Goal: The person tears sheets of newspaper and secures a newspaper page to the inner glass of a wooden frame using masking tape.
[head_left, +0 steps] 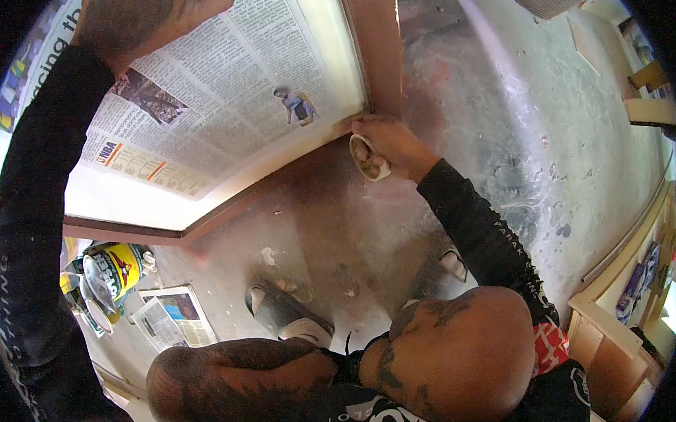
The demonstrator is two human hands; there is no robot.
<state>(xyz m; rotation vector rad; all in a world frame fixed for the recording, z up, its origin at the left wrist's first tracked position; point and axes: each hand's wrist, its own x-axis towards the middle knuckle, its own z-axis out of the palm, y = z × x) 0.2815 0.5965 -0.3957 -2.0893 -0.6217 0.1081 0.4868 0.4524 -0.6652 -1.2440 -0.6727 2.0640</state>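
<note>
A sheet of newspaper (pixel 217 95) lies against a pale panel framed in brown wood (pixel 381 48). At the upper left, my left hand (pixel 152 22) rests on the newspaper with its fingers stretched out, some cut off by the top edge. My right hand (pixel 397 143) grips a roll of tape (pixel 367 160) near the frame's lower right corner. Some of its fingers go inside the roll's ring, and its fingertips touch the brown frame. Whether a strip of tape runs from the roll, I cannot tell.
Yellow-and-green paint cans (pixel 119 272) stand at the lower left, beside folded newspapers (pixel 177 319) on the grey floor (pixel 496 172). My bent knees (pixel 467 349) and shoes are below the panel. Pale wooden furniture (pixel 608 323) lines the right side.
</note>
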